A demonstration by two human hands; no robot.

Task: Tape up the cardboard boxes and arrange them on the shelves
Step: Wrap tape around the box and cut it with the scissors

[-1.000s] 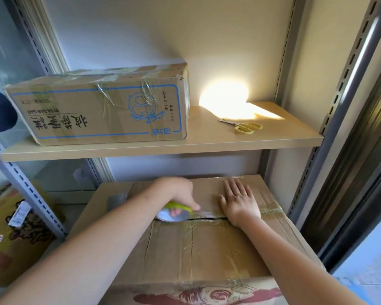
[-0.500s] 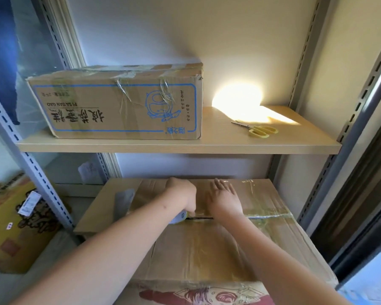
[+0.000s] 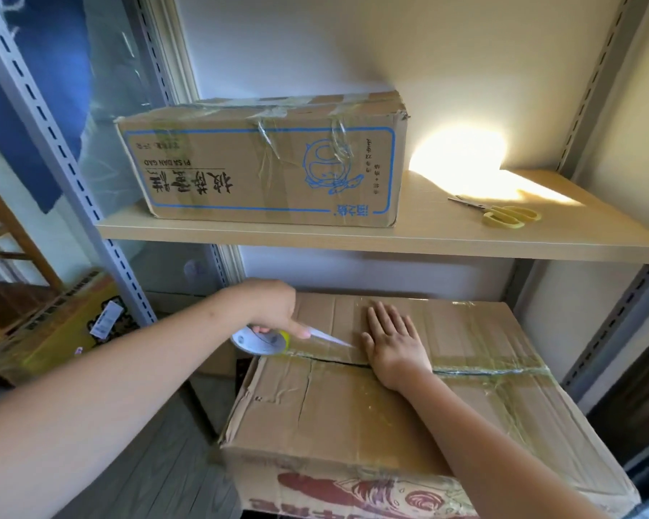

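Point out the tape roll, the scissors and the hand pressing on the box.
tape roll (image 3: 258, 340), head view, its pale side face.
scissors (image 3: 510, 216), head view, the yellow handles.
right hand (image 3: 394, 340), head view, the back of the hand.

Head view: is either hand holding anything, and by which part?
Left hand grips the tape roll from above. Right hand lies flat on the box, holding nothing.

Upper shelf (image 3: 420, 243): taped box (image 3: 263, 159) at left end, front face at front edge; scissors (image 3: 501, 214) toward right end, well apart from box. Below: large box (image 3: 409, 410), left part hanging past support. Floor (image 3: 154, 458): yellow box (image 3: 59, 331), left.
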